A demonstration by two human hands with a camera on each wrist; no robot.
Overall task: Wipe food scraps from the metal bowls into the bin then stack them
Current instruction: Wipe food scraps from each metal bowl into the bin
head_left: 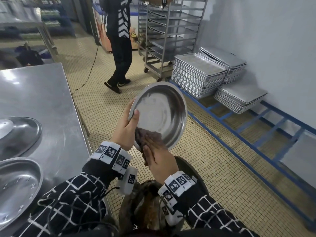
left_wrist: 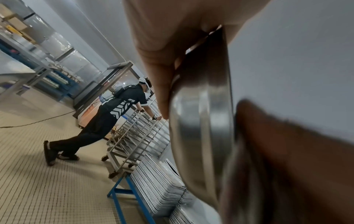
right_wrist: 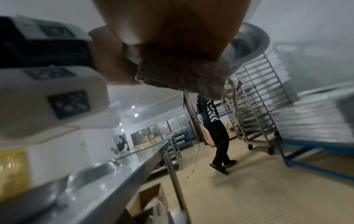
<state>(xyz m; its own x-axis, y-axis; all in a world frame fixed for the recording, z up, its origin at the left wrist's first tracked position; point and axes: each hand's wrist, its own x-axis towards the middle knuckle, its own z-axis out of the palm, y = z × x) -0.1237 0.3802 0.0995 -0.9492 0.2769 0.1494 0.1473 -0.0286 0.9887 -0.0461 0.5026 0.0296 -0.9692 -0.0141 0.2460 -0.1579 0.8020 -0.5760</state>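
My left hand (head_left: 126, 130) grips a metal bowl (head_left: 160, 115) by its left rim, thumb inside, tilting it toward me above the bin (head_left: 191, 168). My right hand (head_left: 160, 161) holds a brown cloth (head_left: 148, 139) against the bowl's lower inner edge, fingers flat on top. The bowl's inside looks shiny with a pale film. Brown scraps (head_left: 148, 207) lie in the bin below. The left wrist view shows the bowl (left_wrist: 210, 121) edge-on in my fingers (left_wrist: 162, 60). In the right wrist view the cloth (right_wrist: 182, 75) hangs under my right hand (right_wrist: 172, 22), with the bowl (right_wrist: 249, 42) behind it.
A steel table (head_left: 42, 93) at my left carries two more metal bowls (head_left: 20, 132) (head_left: 17, 185). Ahead, a person (head_left: 119, 48) stands at a wheeled tray rack (head_left: 167, 40). Stacked trays (head_left: 198, 76) sit on a blue frame (head_left: 256, 120) at the right wall. A cable (head_left: 89, 74) crosses the tiled floor.
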